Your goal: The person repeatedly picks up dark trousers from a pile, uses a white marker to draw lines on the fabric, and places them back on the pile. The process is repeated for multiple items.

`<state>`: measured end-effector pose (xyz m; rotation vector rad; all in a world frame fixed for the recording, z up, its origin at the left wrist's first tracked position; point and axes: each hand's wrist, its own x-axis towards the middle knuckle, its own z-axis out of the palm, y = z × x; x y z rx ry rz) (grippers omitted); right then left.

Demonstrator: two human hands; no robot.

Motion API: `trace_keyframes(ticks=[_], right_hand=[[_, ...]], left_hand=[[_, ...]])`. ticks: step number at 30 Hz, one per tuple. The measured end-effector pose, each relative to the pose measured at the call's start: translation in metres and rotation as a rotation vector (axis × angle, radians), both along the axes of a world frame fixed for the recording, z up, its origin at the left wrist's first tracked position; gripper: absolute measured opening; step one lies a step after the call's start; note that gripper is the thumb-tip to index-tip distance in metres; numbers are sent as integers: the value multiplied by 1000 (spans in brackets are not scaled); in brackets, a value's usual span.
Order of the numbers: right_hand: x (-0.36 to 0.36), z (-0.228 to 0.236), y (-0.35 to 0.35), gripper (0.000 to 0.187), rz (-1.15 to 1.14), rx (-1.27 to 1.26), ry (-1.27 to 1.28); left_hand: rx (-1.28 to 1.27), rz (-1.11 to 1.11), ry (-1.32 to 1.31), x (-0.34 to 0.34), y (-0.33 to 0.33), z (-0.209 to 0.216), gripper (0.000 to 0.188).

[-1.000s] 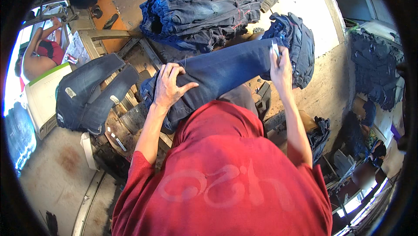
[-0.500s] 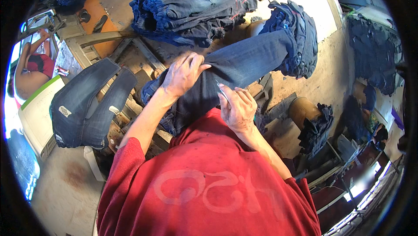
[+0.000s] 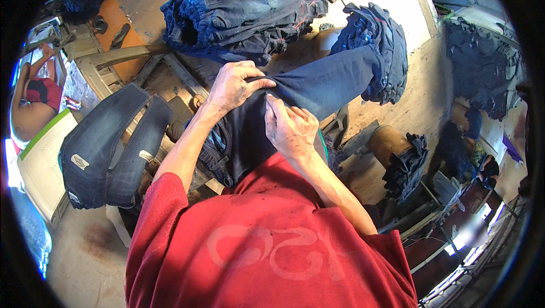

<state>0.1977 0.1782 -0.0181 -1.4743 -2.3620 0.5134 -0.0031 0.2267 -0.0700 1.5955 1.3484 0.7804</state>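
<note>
A pair of dark blue jeans (image 3: 335, 78) lies across my lap, one leg stretched away to the upper right. My left hand (image 3: 235, 88) is closed on a fold of this denim, thumb and fingers pinching it up. Just below and to the right, my right hand (image 3: 290, 129) is closed, its fingertips against the cloth beside the pinched fold. A small pointed metal tool is in that hand, mostly hidden by the fingers now; its exact kind cannot be made out.
A large heap of dark jeans (image 3: 255, 10) lies ahead. More folded denim (image 3: 389, 52) sits at the far end of the leg. Jeans with pale patches (image 3: 93, 143) hang at left on a wooden frame (image 3: 125, 57). Another person (image 3: 42, 89) sits at far left.
My right hand has moved left and up to the pinched fold, and the tool's tip, visible before, is now mostly covered. My left hand keeps its hold; the view has shifted slightly.
</note>
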Motion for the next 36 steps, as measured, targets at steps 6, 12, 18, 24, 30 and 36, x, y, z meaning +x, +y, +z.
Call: trace_keyframes(ticks=[6, 12, 18, 24, 30, 36], right_hand=[[18, 24, -18, 31, 70, -63, -96], [23, 29, -20, 24, 0, -102, 26], [6, 6, -1, 23, 4, 25, 0], [19, 28, -19, 25, 62, -33, -99], [16, 22, -12, 24, -21, -84, 35], [15, 25, -16, 24, -1, -118, -85]], left_hand=[[11, 34, 24, 2, 1, -1, 26], [85, 70, 14, 4, -1, -4, 29], [23, 30, 60, 3, 0, -1, 28], [55, 65, 40, 5, 0, 0, 25], [44, 82, 46, 6, -1, 0, 30], [53, 83, 56, 7, 0, -1, 30]])
